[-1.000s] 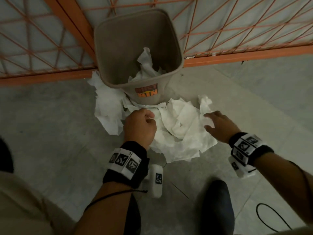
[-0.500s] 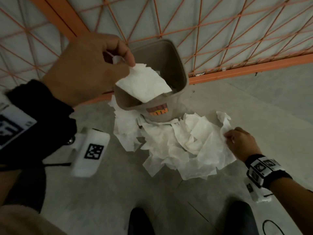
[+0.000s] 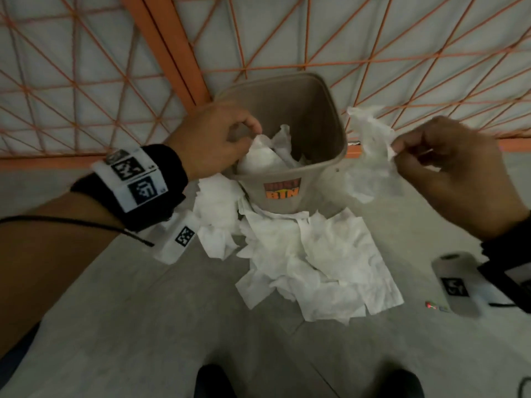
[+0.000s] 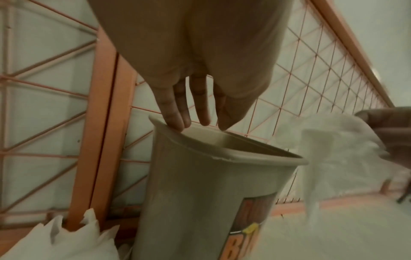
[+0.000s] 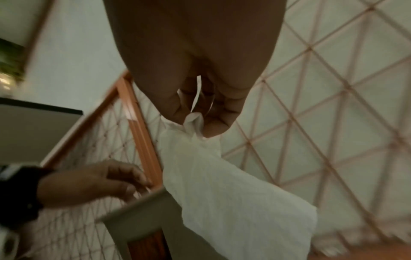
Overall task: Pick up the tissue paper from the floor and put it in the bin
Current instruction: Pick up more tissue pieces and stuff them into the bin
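A beige bin (image 3: pixel 327 116) with an orange label stands against the fence and has crumpled tissue (image 3: pixel 267 156) inside. My left hand (image 3: pixel 253 133) hangs over its left rim. In the left wrist view its fingers (image 4: pixel 177 121) point straight down at the rim (image 4: pixel 222 156) and hold nothing. My right hand (image 3: pixel 399 150) is raised to the right of the bin and pinches a white tissue sheet (image 3: pixel 370 156) that hangs in the air. The right wrist view shows the pinch (image 5: pixel 195 123) and the hanging sheet (image 5: pixel 222 193). A pile of tissue sheets (image 3: pixel 310 259) lies on the floor in front of the bin.
An orange mesh fence (image 3: pixel 178 61) runs right behind the bin. More tissue (image 3: pixel 215 208) lies at the bin's left foot. Two dark shoes (image 3: pixel 212 380) stand at the bottom edge on grey floor tiles. A black cable (image 3: pixel 524 389) curls at the lower right.
My left hand came down over the bin and let go of its tissue, which now lies inside. My right hand lifted a sheet off the floor pile up beside the bin.
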The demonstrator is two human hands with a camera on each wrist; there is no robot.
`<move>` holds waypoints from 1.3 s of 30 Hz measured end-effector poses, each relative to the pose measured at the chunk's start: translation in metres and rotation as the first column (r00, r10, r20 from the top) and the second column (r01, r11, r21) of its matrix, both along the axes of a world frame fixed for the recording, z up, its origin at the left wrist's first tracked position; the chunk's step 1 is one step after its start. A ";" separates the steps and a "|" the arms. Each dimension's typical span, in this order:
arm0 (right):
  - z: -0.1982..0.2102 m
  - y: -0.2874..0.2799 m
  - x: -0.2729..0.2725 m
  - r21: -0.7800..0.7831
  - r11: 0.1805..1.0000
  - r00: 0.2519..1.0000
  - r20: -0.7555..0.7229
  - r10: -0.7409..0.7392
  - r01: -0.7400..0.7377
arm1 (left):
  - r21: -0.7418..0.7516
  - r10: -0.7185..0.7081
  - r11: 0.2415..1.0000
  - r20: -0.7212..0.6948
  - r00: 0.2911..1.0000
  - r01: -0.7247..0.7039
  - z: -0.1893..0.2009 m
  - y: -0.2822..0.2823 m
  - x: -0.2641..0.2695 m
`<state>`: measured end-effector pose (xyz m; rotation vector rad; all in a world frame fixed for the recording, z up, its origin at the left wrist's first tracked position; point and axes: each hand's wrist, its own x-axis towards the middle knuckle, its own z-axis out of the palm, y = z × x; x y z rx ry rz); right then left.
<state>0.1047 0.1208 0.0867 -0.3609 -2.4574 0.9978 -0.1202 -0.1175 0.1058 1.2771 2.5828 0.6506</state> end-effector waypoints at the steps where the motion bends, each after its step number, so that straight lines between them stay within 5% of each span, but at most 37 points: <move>1: 0.015 -0.002 -0.010 0.003 1.000 1.000 -0.016 0.021 -0.021 | 0.050 0.019 0.999 0.010 1.000 -0.019 -0.001 -0.007 0.003; 6: 0.069 -0.016 -0.066 0.051 0.992 0.989 -0.085 0.122 -0.118 | 0.310 0.052 0.950 -0.072 0.996 -0.028 -0.005 -0.043 0.031; 11: 0.062 -0.034 -0.120 0.138 0.987 0.994 -0.056 0.090 -0.082 | 0.380 0.035 0.925 -0.030 0.999 -0.021 -0.035 -0.069 0.076; 14: 0.046 -0.043 -0.136 0.273 0.953 0.987 0.122 0.102 -0.132 | 0.292 -0.006 0.956 0.096 0.995 -0.022 -0.071 -0.077 0.100; 18: 0.036 -0.053 -0.131 0.389 0.853 0.886 0.434 0.164 -0.348 | 0.059 -0.027 0.998 0.260 0.965 0.013 -0.122 -0.079 0.113; 22: 0.036 -0.052 -0.101 0.401 0.855 0.906 0.388 0.167 -0.330 | -0.133 -0.097 0.980 0.329 0.939 0.148 -0.145 -0.063 0.128; 26: 0.029 -0.034 -0.047 0.346 0.916 0.952 0.288 0.105 -0.206 | -0.176 -0.277 0.930 0.237 0.931 0.322 -0.159 -0.029 0.155; 32: -0.054 -0.021 0.040 0.077 0.997 0.894 0.448 -0.019 -0.018 | -0.437 -0.483 0.771 0.072 0.873 0.463 -0.194 0.006 0.194; 36: -0.129 -0.039 0.079 0.042 0.999 0.740 0.672 -0.008 -0.028 | -0.552 -0.513 0.677 0.121 0.850 0.487 -0.205 0.004 0.190; 39: -0.169 -0.049 0.093 0.047 0.996 0.601 0.799 0.009 -0.078 | -0.491 -0.454 0.729 0.173 0.874 0.477 -0.196 -0.005 0.182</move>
